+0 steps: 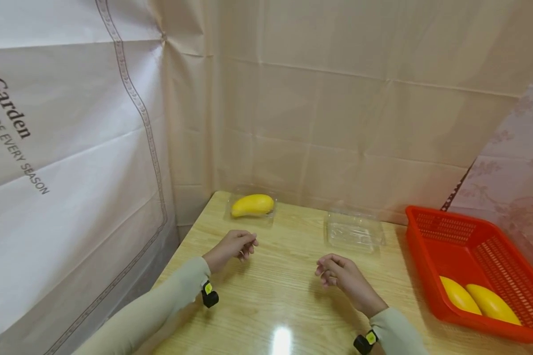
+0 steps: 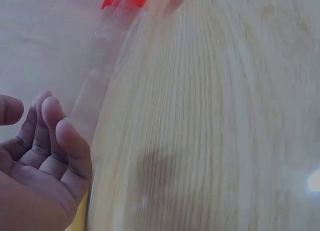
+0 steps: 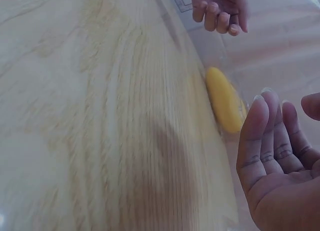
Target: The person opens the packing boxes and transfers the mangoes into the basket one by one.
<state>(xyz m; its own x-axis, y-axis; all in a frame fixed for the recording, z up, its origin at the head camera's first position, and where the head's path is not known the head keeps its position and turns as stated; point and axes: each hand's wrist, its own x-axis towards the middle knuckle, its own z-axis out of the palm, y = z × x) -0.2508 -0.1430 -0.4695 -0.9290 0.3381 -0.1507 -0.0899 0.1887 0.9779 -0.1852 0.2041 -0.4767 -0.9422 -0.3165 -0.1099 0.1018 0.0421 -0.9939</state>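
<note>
My left hand (image 1: pixel 233 250) hovers over the wooden table, fingers loosely bent and nothing held. Just beyond it, at the back left, a yellow mango (image 1: pixel 252 205) lies in a transparent plastic box (image 1: pixel 271 217). Opposite, my right hand (image 1: pixel 344 278) is also raised over the table, its fingers relaxed and holding nothing. A second transparent plastic box (image 1: pixel 354 233) stands behind the right hand, near the table's back edge. In the right wrist view, the boxed mango (image 3: pixel 225 101) shows beyond the fingers (image 3: pixel 270 141).
At the right, a red plastic basket (image 1: pixel 453 251) with perforated sides holds two more yellow mangoes (image 1: pixel 493 301). A beige cloth (image 1: pixel 337 108) hangs behind the table (image 1: pixel 266 296), and a white printed sheet (image 1: pixel 80 148) hangs along the left side.
</note>
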